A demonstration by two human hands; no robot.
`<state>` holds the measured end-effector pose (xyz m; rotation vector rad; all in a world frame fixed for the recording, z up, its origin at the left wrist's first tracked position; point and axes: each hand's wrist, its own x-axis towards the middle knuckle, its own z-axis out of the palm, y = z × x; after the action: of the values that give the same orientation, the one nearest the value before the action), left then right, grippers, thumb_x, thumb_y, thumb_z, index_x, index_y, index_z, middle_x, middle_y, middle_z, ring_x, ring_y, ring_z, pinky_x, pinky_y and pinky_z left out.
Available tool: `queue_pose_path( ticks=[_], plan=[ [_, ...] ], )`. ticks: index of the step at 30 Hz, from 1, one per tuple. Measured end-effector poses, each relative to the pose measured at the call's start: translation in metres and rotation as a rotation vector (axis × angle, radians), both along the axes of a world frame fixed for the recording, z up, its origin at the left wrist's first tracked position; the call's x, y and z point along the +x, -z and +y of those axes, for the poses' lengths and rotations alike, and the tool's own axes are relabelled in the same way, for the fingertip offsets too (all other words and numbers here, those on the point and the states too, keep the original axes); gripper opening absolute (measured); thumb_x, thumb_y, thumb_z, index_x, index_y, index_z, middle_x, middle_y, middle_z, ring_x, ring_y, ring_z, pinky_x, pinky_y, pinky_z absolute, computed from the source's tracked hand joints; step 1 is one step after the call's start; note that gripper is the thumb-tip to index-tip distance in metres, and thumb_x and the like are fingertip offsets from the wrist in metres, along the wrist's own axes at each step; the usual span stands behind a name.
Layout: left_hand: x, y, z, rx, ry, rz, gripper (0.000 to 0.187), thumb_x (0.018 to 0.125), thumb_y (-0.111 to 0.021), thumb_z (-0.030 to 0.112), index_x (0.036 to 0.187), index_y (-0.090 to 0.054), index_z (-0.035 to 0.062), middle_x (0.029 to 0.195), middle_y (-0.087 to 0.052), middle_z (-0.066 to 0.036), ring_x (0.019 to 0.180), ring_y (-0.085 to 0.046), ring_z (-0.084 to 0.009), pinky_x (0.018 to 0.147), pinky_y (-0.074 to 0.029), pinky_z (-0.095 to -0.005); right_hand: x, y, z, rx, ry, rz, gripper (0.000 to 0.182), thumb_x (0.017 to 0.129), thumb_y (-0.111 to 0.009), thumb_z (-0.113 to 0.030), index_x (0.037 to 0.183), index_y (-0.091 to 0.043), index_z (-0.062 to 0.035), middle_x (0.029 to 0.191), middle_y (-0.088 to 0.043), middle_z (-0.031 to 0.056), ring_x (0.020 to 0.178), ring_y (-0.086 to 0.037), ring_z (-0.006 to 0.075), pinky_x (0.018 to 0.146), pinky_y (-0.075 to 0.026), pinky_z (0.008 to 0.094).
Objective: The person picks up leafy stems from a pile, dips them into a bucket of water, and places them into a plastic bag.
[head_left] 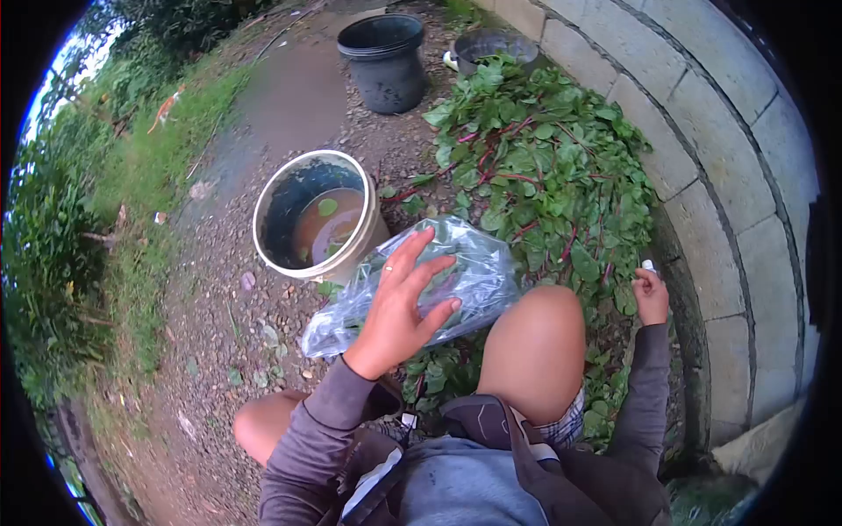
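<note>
The stony ground [210,324] is bounded along its right edge by a wall [684,114] of grey blocks. Against that edge a broad heap of leafy greens [561,175] with reddish stems is spread. In front of the heap, beyond the person's knees, a clear plastic bag [474,285] is laid; greenery is seen through it. Just beside the bag, toward the ground's grassy left edge, a pale-rimmed bucket [285,206] is stood, part filled with brown water [338,219]. Farther off, a black bucket [390,88] and a dark basin [497,48] are set near the wall. The left hand [396,307] is held over the bag, fingers spread; whether the plastic is touched cannot be told. By the right hand [652,300], fingers curled, a small white-topped object [647,265] is gripped near the wall's foot.
</note>
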<state>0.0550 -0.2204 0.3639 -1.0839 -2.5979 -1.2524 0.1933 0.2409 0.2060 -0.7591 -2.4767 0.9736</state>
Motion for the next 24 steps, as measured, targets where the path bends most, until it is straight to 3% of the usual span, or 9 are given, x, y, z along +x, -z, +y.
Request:
queue_pose_path(
  ticks=[6,9,11,13,16,19,20,23,24],
  plan=[
    [-0.043,0.061,0.148,0.152,0.249,-0.407,0.035,0.086,-0.058,0.006,0.120,-0.052,0.0022,0.134,-0.044,-0.013,0.120,-0.046,-0.0203,0.098,-0.038,-0.0322,0.058,0.119,-0.040,-0.369,0.101,-0.119,0.018,0.078,-0.064,-0.008,0.096,-0.065,-0.0029,0.070,-0.064,0.0026,0.062,-0.058,0.0070,0.059,-0.046,0.0240],
    [-0.075,0.114,0.213,0.047,0.092,-0.936,0.030,0.088,-0.055,0.008,0.116,-0.054,-0.0009,0.114,-0.059,-0.009,0.106,-0.055,-0.0165,0.086,-0.042,-0.0270,0.027,0.144,-0.063,-0.564,0.072,-0.067,0.015,0.079,-0.064,-0.009,0.093,-0.066,-0.0036,0.072,-0.066,0.0044,0.063,-0.060,0.0087,0.060,-0.048,0.0249],
    [-0.112,0.176,0.235,-0.240,0.094,-0.926,0.031,0.082,-0.059,0.011,0.111,-0.058,-0.0003,0.100,-0.065,-0.010,0.095,-0.060,-0.0167,0.080,-0.045,-0.0298,-0.012,0.157,-0.072,-0.528,0.050,-0.023,0.014,0.079,-0.065,-0.011,0.090,-0.067,-0.0033,0.074,-0.067,0.0072,0.065,-0.063,0.0121,0.063,-0.050,0.0259],
    [-0.147,0.216,0.249,-0.848,0.237,-0.510,0.035,0.075,-0.062,0.017,0.106,-0.060,0.0003,0.099,-0.064,-0.016,0.091,-0.063,-0.0209,0.078,-0.048,-0.0340,-0.055,0.176,-0.073,-0.532,0.059,0.162,0.016,0.079,-0.066,-0.014,0.089,-0.067,-0.0023,0.078,-0.068,0.0097,0.067,-0.065,0.0157,0.064,-0.051,0.0276],
    [-0.179,0.277,0.254,-1.354,0.432,-0.108,0.039,0.074,-0.062,0.025,0.106,-0.060,0.0027,0.098,-0.063,-0.019,0.089,-0.063,-0.0273,0.076,-0.049,-0.0373,-0.098,0.185,-0.064,-0.273,0.219,-0.044,0.021,0.079,-0.067,-0.017,0.092,-0.066,-0.0010,0.079,-0.069,0.0110,0.069,-0.066,0.0175,0.066,-0.052,0.0290],
    [-0.189,0.344,0.254,-0.793,0.340,-0.287,0.035,0.075,-0.061,0.027,0.104,-0.061,0.0064,0.098,-0.064,-0.017,0.090,-0.062,-0.0320,0.077,-0.050,-0.0386,-0.125,0.218,-0.062,-0.518,0.394,0.137,0.025,0.078,-0.068,-0.018,0.094,-0.065,0.0011,0.078,-0.069,0.0114,0.069,-0.066,0.0158,0.066,-0.051,0.0280],
    [-0.186,0.350,0.257,-0.709,0.414,-0.225,0.033,0.075,-0.063,0.026,0.103,-0.062,0.0090,0.097,-0.064,-0.016,0.087,-0.062,-0.0345,0.076,-0.050,-0.0394,-0.129,0.223,-0.060,-0.625,0.392,0.158,0.024,0.080,-0.068,-0.017,0.093,-0.064,0.0024,0.074,-0.068,0.0090,0.066,-0.064,0.0130,0.064,-0.049,0.0261],
    [-0.181,0.381,0.271,-0.601,0.268,-0.282,0.031,0.074,-0.066,0.023,0.099,-0.062,0.0065,0.101,-0.063,-0.020,0.092,-0.059,-0.0363,0.082,-0.048,-0.0420,-0.141,0.221,-0.052,-0.780,0.375,0.172,0.018,0.080,-0.068,-0.016,0.087,-0.065,0.0012,0.071,-0.066,0.0047,0.063,-0.060,0.0106,0.061,-0.047,0.0245],
    [-0.168,0.328,0.282,-0.540,0.155,-0.411,0.025,0.078,-0.067,0.021,0.094,-0.061,0.0028,0.091,-0.065,-0.016,0.082,-0.063,-0.0286,0.076,-0.049,-0.0370,-0.145,0.224,-0.051,-0.858,0.363,0.246,0.013,0.081,-0.066,-0.015,0.084,-0.063,-0.0025,0.073,-0.064,0.0005,0.065,-0.058,0.0079,0.057,-0.045,0.0228]
  ],
)
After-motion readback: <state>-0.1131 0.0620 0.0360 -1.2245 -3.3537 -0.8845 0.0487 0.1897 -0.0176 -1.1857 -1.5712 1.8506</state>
